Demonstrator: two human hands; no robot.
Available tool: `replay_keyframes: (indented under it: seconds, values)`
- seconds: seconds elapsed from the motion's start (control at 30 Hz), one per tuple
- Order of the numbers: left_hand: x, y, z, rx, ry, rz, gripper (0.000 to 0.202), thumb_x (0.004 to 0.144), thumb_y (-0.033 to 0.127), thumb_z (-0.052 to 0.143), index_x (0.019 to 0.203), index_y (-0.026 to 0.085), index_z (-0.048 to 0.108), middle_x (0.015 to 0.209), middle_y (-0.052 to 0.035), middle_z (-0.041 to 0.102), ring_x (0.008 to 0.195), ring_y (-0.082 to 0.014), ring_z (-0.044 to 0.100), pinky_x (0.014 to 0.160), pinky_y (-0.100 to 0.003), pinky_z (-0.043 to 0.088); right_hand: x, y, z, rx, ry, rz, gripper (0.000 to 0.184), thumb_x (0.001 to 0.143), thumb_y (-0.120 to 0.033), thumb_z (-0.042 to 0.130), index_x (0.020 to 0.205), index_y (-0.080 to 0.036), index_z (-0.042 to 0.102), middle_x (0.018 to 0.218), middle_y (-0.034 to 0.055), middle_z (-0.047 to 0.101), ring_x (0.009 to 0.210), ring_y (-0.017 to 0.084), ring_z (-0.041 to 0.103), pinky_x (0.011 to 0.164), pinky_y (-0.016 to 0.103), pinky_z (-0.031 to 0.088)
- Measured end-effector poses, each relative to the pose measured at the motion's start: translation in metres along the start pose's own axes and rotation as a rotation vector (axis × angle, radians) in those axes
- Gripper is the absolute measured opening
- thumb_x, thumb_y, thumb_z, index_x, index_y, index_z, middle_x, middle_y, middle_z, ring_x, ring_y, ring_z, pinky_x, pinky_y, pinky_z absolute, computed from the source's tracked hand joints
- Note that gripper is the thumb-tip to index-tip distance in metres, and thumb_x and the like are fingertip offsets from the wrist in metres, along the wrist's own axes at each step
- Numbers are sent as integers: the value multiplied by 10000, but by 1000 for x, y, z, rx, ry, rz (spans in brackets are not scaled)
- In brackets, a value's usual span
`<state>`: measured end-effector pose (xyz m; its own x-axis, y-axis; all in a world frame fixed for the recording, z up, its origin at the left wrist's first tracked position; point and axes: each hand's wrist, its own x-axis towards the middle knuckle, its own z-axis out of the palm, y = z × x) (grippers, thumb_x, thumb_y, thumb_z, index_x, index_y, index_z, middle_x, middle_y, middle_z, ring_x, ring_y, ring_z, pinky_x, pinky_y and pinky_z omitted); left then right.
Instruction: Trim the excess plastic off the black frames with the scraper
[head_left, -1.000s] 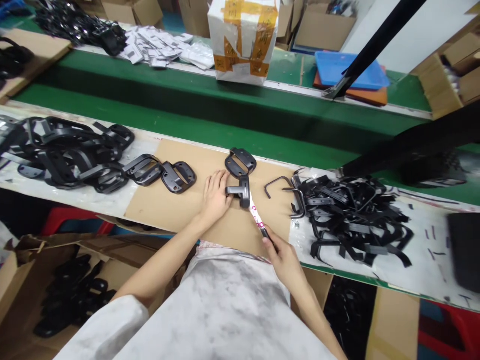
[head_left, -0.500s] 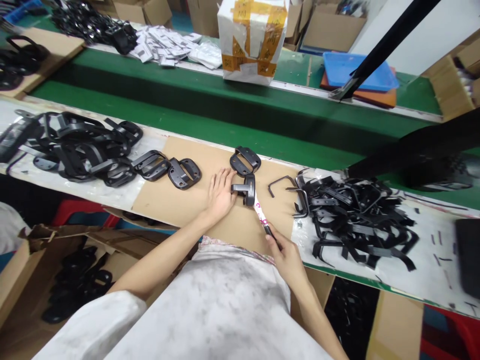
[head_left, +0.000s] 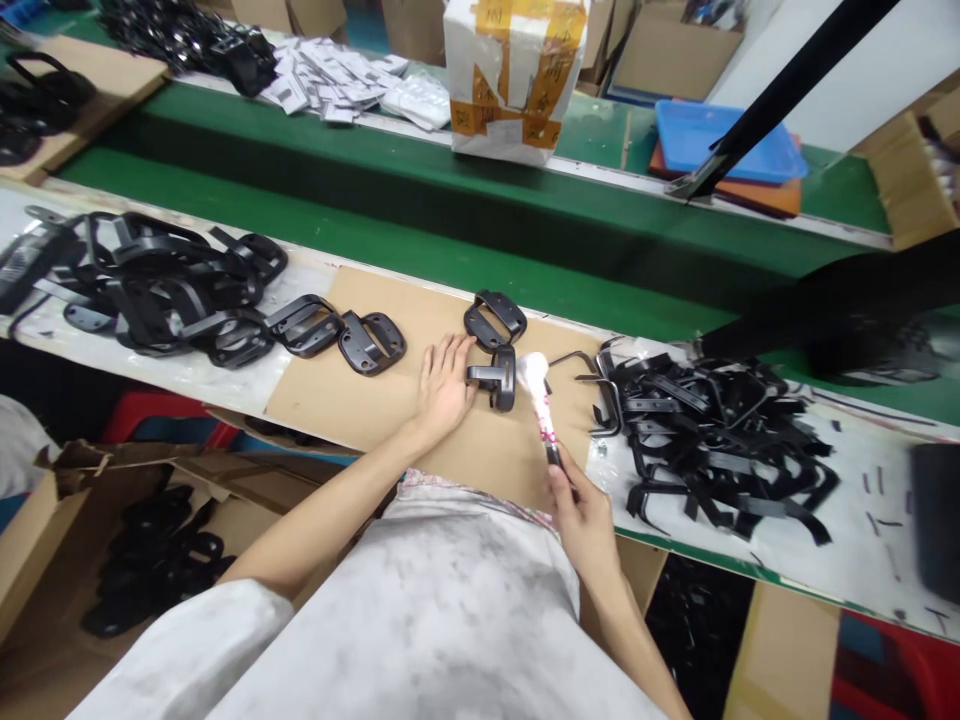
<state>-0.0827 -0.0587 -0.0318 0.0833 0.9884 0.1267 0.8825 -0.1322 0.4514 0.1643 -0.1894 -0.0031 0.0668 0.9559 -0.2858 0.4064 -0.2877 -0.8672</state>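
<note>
My left hand (head_left: pixel 445 388) lies with its fingers stretched out on the cardboard sheet (head_left: pixel 442 285), its thumb side against a black plastic bracket (head_left: pixel 503 379). That bracket stands on edge, its handle strip pointing toward the hand. In my right hand (head_left: pixel 583 510) is a hammer (head_left: pixel 541 408) with a rounded white head, a white-and-pink wrapped shaft and a black grip. The hammer's head is raised just right of the bracket, apart from it. Behind, another black oval bracket (head_left: pixel 513 313) with a handle lies flat on the cardboard.
Finished-looking black brackets (head_left: pixel 371 342) lie to the left beside a larger heap (head_left: pixel 150 285). Loose bent black strips (head_left: pixel 720 440) are piled on the right. Across the green channel (head_left: pixel 360 225) stands a taped white box (head_left: pixel 517 80). A dark post (head_left: pixel 787 100) slants at the right.
The hammer has moved right, away from the bracket, with my right hand shifting slightly right. My left hand and the bracket stay nearly in place.
</note>
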Motion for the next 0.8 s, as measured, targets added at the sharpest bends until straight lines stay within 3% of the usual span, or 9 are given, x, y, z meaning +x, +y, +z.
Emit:
replay_keyframes:
  seconds: [0.1, 0.23, 0.3, 0.47, 0.53, 0.63, 0.7, 0.8]
  values:
    - [0, 0, 0, -11, -6, -7, 720, 921, 172, 496, 1628, 142, 368, 1697, -145, 441, 1641, -310, 290, 1360, -573, 182, -1, -3, 4, 42, 83, -25, 616, 1071, -571, 507, 1510, -160, 642, 781, 30, 677, 578, 166, 538, 544, 286, 493]
    - [1, -1, 0, -21, -1, -12, 727, 914, 161, 483, 1630, 139, 361, 1691, -148, 447, 1641, -301, 292, 1362, -572, 183, 4, -4, 11, -10, -88, -51, 620, 1034, -603, 550, 1436, -160, 711, 815, 81, 740, 722, 242, 650, 656, 350, 581]
    - [1, -1, -1, -19, -7, -15, 734, 903, 158, 488, 1626, 131, 366, 1688, -152, 449, 1640, -302, 294, 1364, -566, 181, 4, -2, 12, -1, -111, -17, 619, 1033, -605, 557, 1443, -165, 707, 797, 70, 735, 686, 231, 639, 622, 341, 573]
    - [2, -2, -1, -22, -23, -12, 758, 884, 172, 520, 1625, 122, 367, 1699, -173, 427, 1642, -315, 288, 1362, -583, 175, -5, -2, 13, 107, 118, -2, 590, 1068, -576, 525, 1491, -185, 655, 793, 33, 688, 565, 166, 555, 516, 281, 487]
    - [2, -3, 0, -26, -15, -8, 762, 882, 174, 523, 1626, 125, 367, 1704, -170, 421, 1643, -317, 285, 1361, -589, 174, -4, -4, 14, 80, 114, -46, 579, 1067, -576, 521, 1461, -183, 680, 897, 80, 752, 677, 209, 660, 597, 309, 556]
    - [2, -2, 0, -24, -14, -16, 739, 898, 181, 511, 1622, 118, 374, 1708, -166, 417, 1643, -316, 285, 1359, -591, 178, 4, -9, 9, -49, -61, -104, 569, 1040, -576, 558, 1394, -170, 741, 1147, 156, 804, 1003, 311, 757, 848, 402, 625]
    - [2, -2, 0, -17, -24, -22, 720, 912, 191, 503, 1616, 101, 381, 1711, -171, 412, 1644, -316, 282, 1362, -585, 172, 7, -11, 4, -104, -106, -86, 568, 1036, -567, 566, 1406, -172, 740, 1100, 148, 819, 1007, 325, 764, 881, 423, 624]
    - [2, -1, 0, -11, -28, -23, 708, 932, 211, 499, 1620, 94, 376, 1712, -176, 408, 1645, -320, 279, 1364, -582, 166, 5, -9, 2, -78, 21, -61, 581, 1050, -555, 553, 1463, -172, 696, 908, 100, 804, 839, 286, 750, 799, 398, 620]
